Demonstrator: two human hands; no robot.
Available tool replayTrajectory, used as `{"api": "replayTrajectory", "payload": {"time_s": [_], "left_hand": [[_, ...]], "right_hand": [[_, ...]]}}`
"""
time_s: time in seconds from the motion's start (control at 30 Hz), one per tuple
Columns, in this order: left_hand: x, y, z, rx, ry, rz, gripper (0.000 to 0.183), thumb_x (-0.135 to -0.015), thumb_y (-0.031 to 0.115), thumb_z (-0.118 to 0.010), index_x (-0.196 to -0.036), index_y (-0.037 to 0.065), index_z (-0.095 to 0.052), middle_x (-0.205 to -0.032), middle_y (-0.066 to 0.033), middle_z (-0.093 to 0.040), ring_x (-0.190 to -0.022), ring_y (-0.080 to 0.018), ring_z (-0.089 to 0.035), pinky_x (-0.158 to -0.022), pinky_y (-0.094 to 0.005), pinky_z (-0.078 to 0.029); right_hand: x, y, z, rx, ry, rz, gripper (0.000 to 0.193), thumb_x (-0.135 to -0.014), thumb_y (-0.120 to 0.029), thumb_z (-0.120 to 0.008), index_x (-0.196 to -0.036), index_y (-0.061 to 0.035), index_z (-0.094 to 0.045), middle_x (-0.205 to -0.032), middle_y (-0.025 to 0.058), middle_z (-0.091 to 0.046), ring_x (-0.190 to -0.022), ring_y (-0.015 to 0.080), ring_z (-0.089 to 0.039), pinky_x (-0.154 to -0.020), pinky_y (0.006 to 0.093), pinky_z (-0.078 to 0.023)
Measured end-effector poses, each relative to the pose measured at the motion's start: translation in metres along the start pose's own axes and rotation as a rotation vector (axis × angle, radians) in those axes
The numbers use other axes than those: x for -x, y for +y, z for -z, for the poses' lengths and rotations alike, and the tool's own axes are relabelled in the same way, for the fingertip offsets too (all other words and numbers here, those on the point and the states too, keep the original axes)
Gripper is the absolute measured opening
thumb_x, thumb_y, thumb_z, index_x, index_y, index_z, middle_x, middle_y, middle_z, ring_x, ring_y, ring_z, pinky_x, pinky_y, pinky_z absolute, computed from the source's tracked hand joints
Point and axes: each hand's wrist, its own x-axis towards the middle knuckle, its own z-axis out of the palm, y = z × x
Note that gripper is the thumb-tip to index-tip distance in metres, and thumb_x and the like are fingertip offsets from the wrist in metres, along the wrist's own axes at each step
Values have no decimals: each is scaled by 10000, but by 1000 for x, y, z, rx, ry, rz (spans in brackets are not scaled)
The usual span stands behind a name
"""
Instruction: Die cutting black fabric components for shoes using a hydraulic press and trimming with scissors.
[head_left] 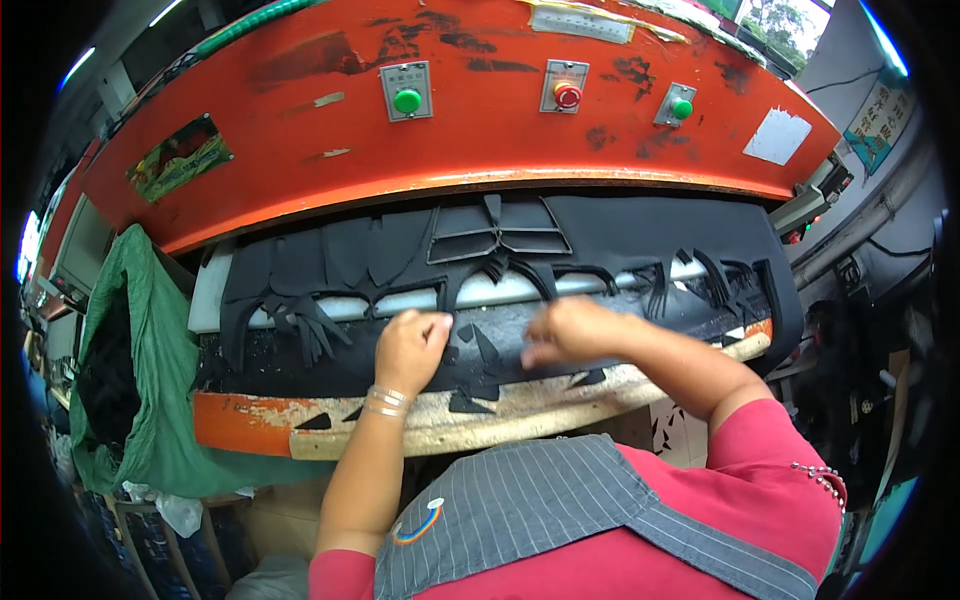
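A thick black sheet (660, 232), with shapes cut out and strips hanging from its near edge, lies on the press bed. On it sits a metal cutting die (500, 238) with angular compartments. My left hand (408, 345) is closed at the near edge of the sheet, its thumb beside a hanging black strip; whatever its fingers hold is hidden. To the right, my right hand (570, 332) hovers over the near ledge with curled fingers, smeared by motion. Small black scraps (482, 348) lie between the two hands.
Beyond the bed rises the orange press head (300, 75) with green buttons (407, 101) and a red button (567, 95). White board (210, 290) shows beneath the sheet. A worn near rim (420, 435) carries scraps. At left hangs a green cloth sack (150, 400) with dark contents.
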Motion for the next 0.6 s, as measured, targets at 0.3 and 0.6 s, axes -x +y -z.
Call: {"api": "replayTrajectory", "payload": {"time_s": [0.3,0.6], "left_hand": [[-41,-77,-60,-115,72,-77,163,-728,233,-737,-816,97,-719,-794,-68,-525,-848,-254,-544,-736,-367,-471],[-114,-73,-75,233,428,-344,99,-798,91,-694,-853,29,-639,-890,-80,-453,-816,-195,-505,-719,-289,-440]], "right_hand": [[-205,67,37,786,401,244,502,-672,-246,-764,-1137,-161,-595,-1136,56,-578,-1111,261,-544,-894,379,-465],[-264,118,68,612,310,362,154,-761,-140,-591,-902,-82,-569,-914,109,-601,-893,330,-613,-729,434,-513]]}}
